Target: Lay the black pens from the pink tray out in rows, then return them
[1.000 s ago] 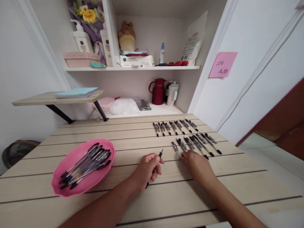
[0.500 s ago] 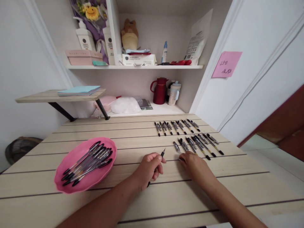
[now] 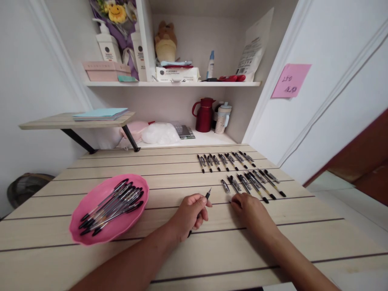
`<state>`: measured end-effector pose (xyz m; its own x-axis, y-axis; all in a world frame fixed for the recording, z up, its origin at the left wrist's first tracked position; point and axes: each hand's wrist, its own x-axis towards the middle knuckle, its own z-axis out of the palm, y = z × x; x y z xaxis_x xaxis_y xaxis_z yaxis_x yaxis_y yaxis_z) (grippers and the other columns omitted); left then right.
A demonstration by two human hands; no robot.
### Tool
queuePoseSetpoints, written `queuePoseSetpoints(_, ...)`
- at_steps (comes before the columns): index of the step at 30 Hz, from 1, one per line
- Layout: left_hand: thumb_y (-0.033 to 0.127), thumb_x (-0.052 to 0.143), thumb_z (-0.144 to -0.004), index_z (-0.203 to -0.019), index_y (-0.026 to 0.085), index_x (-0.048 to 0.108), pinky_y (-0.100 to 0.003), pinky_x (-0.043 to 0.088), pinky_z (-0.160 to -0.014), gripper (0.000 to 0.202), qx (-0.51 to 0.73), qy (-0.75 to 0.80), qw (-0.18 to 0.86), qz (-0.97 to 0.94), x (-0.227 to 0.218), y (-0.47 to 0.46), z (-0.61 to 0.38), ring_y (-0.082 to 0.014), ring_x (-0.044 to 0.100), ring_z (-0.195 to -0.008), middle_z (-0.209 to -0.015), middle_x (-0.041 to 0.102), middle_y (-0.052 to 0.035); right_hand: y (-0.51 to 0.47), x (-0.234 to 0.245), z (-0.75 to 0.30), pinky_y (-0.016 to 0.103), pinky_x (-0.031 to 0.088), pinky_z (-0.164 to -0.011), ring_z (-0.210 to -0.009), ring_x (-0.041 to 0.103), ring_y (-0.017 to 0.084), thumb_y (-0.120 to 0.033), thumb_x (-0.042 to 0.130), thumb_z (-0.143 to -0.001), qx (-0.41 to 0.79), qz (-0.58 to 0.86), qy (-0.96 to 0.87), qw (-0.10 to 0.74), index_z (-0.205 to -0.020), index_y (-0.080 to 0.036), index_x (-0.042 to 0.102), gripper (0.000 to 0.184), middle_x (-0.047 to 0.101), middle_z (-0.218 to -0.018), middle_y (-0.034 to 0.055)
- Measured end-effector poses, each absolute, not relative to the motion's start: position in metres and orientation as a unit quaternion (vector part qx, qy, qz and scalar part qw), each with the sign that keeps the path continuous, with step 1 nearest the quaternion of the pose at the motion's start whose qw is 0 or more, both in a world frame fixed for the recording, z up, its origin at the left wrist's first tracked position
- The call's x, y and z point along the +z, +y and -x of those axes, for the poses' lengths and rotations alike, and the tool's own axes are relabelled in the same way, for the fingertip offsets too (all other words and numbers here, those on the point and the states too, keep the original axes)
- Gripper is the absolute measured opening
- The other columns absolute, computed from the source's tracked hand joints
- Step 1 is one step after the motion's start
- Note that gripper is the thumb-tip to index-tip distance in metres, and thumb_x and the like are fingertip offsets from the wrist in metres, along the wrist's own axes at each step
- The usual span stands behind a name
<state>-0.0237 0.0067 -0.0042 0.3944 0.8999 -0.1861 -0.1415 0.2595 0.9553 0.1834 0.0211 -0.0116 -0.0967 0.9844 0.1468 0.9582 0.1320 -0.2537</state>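
My left hand [image 3: 189, 214] is closed round a black pen [image 3: 207, 195] whose tip points up and away over the wooden table [image 3: 212, 250]. Just to its right, my right hand [image 3: 250, 210] rests on the table with its fingertips on the near end of the leftmost pen [image 3: 224, 187] in the near row of pens [image 3: 253, 184]. A second row of pens [image 3: 224, 160] lies farther back. At the left stands a pink dish [image 3: 91, 230] holding several more black pens [image 3: 112, 206].
Behind the table, a low white shelf carries a red jug [image 3: 203, 115], a white mug [image 3: 222, 118] and a plastic bag [image 3: 159, 133]. A small wooden stand [image 3: 75, 121] holds blue notebooks. A pink sticky note [image 3: 290, 81] hangs on the right wall.
My right hand has drawn back slightly along the near row toward its leftmost pen. My left hand has kept its pen almost still.
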Motion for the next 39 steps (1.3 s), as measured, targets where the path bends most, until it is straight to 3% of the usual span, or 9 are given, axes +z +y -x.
queuePoseSetpoints(15,0.042,0.047,-0.078,-0.080,0.014,0.052,-0.017,0.016,-0.031,0.028,0.374,0.400,0.686,-0.479,-0.002,0.007,0.024,-0.0019,0.031,-0.030,-0.052,0.050,0.0046,0.038,-0.014,-0.178,0.025,0.032,-0.057,-0.071,0.059,0.018,-0.028,0.047,-0.082,-0.027,0.684,-0.721,0.104,-0.074,-0.018,0.060,0.018,0.065,-0.078,0.0066)
queuePoseSetpoints(26,0.042,0.049,-0.076,-0.079,0.014,0.053,-0.017,0.016,-0.032,0.029,0.377,0.408,0.683,-0.475,-0.002,0.006,0.023,-0.0017,0.031,-0.030,-0.052,0.050,0.0045,0.037,-0.008,-0.173,0.027,0.034,-0.058,-0.072,0.060,0.020,-0.037,0.043,-0.082,-0.052,0.703,-0.704,0.087,-0.074,-0.016,0.060,0.027,0.064,-0.081,0.0098)
queuePoseSetpoints(39,0.042,0.047,-0.078,-0.079,0.014,0.052,-0.017,0.016,-0.032,0.028,0.375,0.405,0.684,-0.476,-0.001,0.006,0.023,-0.0018,0.030,-0.030,-0.052,0.049,0.0047,0.041,-0.013,-0.170,0.028,0.033,-0.055,-0.071,0.061,0.021,-0.028,0.036,-0.085,-0.073,0.695,-0.712,0.073,-0.077,-0.015,0.059,0.028,0.064,-0.083,0.0117)
